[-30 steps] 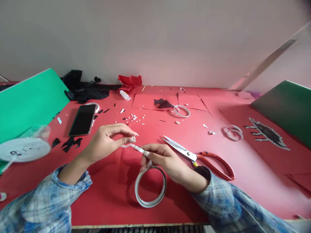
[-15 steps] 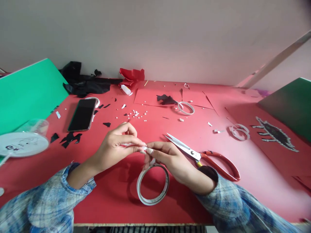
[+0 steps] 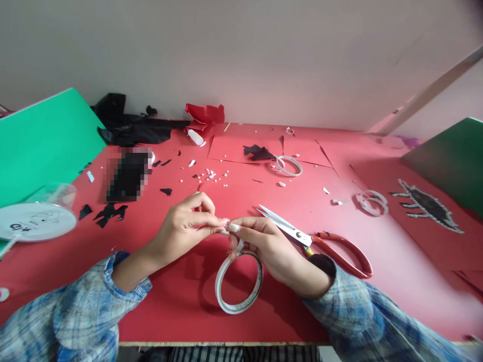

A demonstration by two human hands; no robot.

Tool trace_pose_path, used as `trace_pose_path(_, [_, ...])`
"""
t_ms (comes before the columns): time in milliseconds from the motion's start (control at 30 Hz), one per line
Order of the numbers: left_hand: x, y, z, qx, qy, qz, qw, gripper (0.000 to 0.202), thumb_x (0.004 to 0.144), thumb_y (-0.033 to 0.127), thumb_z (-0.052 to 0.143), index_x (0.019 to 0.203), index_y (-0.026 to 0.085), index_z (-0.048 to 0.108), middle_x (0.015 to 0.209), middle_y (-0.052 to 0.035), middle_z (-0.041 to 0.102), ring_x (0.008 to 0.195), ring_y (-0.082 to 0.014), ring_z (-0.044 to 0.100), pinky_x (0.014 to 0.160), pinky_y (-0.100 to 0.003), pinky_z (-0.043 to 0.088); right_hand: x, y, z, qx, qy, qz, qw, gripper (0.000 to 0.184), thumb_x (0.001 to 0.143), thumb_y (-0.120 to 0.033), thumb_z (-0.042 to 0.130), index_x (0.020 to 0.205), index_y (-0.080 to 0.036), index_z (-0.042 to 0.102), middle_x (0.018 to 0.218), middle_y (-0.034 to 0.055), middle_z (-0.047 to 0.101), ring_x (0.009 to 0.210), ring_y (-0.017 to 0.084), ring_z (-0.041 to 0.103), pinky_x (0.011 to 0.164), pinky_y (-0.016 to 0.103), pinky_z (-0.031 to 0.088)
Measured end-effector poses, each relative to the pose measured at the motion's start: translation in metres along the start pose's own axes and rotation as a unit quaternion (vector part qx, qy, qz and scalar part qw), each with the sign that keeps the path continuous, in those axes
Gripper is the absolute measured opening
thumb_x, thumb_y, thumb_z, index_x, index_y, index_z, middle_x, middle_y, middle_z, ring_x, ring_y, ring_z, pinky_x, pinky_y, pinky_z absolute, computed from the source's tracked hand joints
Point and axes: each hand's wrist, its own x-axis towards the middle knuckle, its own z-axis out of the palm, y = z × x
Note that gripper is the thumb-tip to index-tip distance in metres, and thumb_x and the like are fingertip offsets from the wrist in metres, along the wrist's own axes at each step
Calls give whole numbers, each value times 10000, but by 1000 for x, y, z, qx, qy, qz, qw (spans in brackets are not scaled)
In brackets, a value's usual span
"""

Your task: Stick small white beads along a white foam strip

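Two hands in blue plaid sleeves meet over the near edge of a red table [image 3: 169, 301], fingertips together above a roll of tape [image 3: 232, 308] that hangs on edge beneath them, its lower rim at or just above the tabletop. The left hand [image 3: 184, 229] is pinched shut on the free strip [image 3: 226, 230] of the tape, while the right hand [image 3: 271, 249] is closed on the same strip where it leaves the roll and so carries the roll. To draw tape off cleanly, the right hand would probably do best to hold the roll steady while the left pulls straight and level, keeping the sticky strip from folding onto itself or onto the fingers. Scissors [image 3: 313, 241] with red handles lie just beyond the right wrist, blades slightly apart. Farther back are black paper scraps [image 3: 109, 213], a scatter of small white beads [image 3: 211, 175], a second ring of tape [image 3: 290, 176], a green sheet [image 3: 45, 141] at left and dark cloth [image 3: 128, 128] against the wall. A second ago the left hand held the strip stretched out to the left, well apart from the right; the gap has since closed, leaving little of the strip showing, and the scissors lie where they were.
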Motion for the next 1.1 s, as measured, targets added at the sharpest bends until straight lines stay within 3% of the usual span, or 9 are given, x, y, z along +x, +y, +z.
trace_pose_path(233, [5,-5,-10,69,-12,92,993,92,820,181,649,869,234,705,724,4,531,628,-95,513,525,-204,462,-1,-2,-1,0,-13,-4,1000,248,850,-283,607,660,-123,611,607,-10,587,525,85,592,612,231,490])
trace_pose_path(467, [6,-3,-14,49,1,25,998,259,773,333,694,1020,256,683,819,-5,498,711,-114,539,586,-232,514,0,-3,-4,22,-14,-33,999,208,831,-282,626,685,-135,634,609,-13,597,543,88,601,629,235,506])
trace_pose_path(800, [-2,5,-1,84,29,55,995,165,836,160,620,966,225,699,766,-4,510,682,-105,521,571,-220,480,0,-1,0,4,-4,-34,999,241,789,-359,678,749,-124,640,635,-14,609,536,84,614,601,225,515])
trace_pose_path(867, [-2,6,0,52,25,32,998,161,841,157,612,944,234,709,746,2,509,660,-98,514,554,-212,464,-1,0,0,3,-9,-34,999,240,798,-353,671,735,-124,637,643,-11,611,542,82,616,603,219,516])
trace_pose_path(967, [-2,9,1,-28,34,-57,997,138,835,189,627,905,247,730,720,7,504,625,-90,506,512,-199,436,-2,0,0,-1,-20,-33,999,234,824,-335,648,723,-125,635,653,-8,612,553,84,616,620,225,520])
trace_pose_path(1100, [-2,12,5,-146,52,-186,970,109,820,273,648,790,231,744,704,-10,515,623,-109,519,514,-226,452,-3,-1,1,-8,-31,-32,999,250,853,-328,617,709,-124,628,639,-3,611,564,89,618,624,226,513])
